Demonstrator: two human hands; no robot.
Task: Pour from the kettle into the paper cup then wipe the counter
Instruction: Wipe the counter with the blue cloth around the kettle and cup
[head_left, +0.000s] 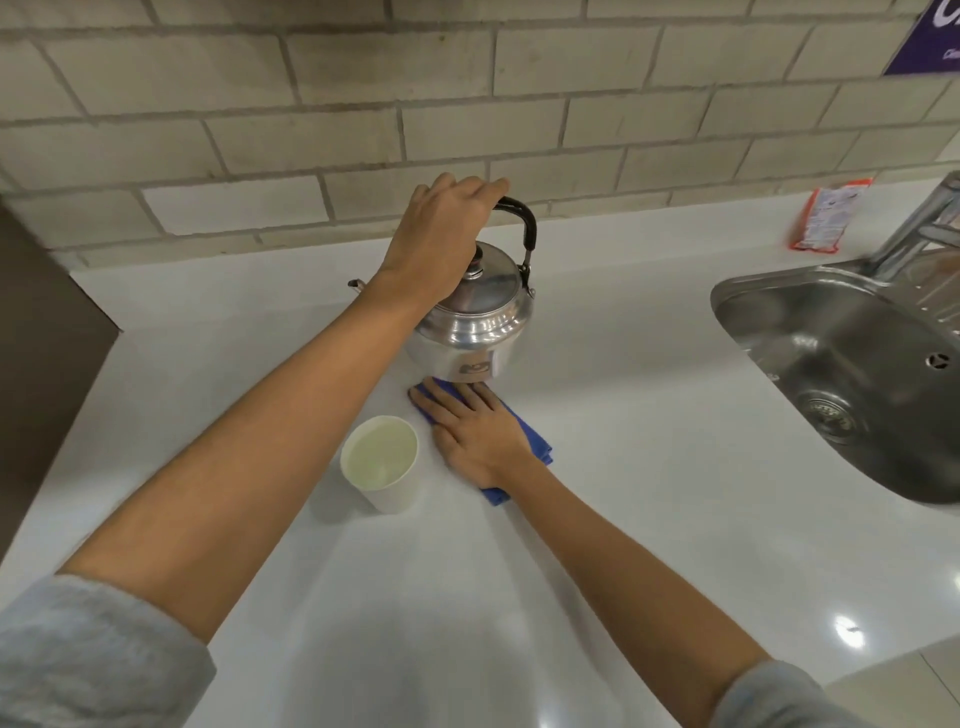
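Note:
A shiny metal kettle (475, 322) with a black handle is held near the middle of the white counter (623, 364); whether its base touches the counter I cannot tell. My left hand (441, 239) grips its handle from above. A white paper cup (382, 465) filled with pale liquid stands in front of the kettle, to the left. My right hand (470, 428) lies flat, fingers spread, on a folded blue cloth (537, 441) right of the cup, its fingertips under the kettle's front edge.
A steel sink (841, 374) with a tap (919, 223) is set into the counter at the right. An orange-and-white packet (826, 213) leans by the brick wall at the back right. A dark panel (47, 353) borders the counter's left side.

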